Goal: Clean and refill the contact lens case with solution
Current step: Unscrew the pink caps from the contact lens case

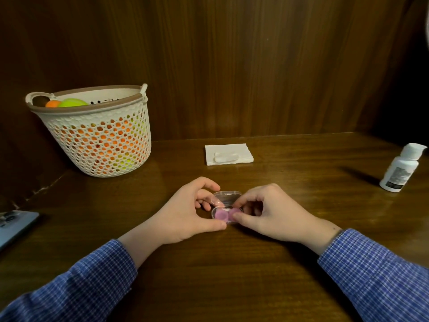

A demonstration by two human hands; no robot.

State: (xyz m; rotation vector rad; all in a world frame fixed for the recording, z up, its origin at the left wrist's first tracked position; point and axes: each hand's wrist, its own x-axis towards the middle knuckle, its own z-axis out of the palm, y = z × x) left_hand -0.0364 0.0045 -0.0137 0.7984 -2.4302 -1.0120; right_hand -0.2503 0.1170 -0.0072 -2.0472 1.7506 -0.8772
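Your left hand (185,214) and right hand (267,213) both pinch the clear contact lens case (226,209) between them on the wooden table (232,275); its lid stands open over two pink cups. Beyond your hands lies a white napkin (228,154). The solution bottle (400,168) stands far right, near the table edge.

Dark wood-panelled wall (232,66) behind, vertical grain. Surface (209,275): brown wood veneer, glossy, with faint reflections. Side panel at left edge (14,112), in shadow. Lighting dim, warm.
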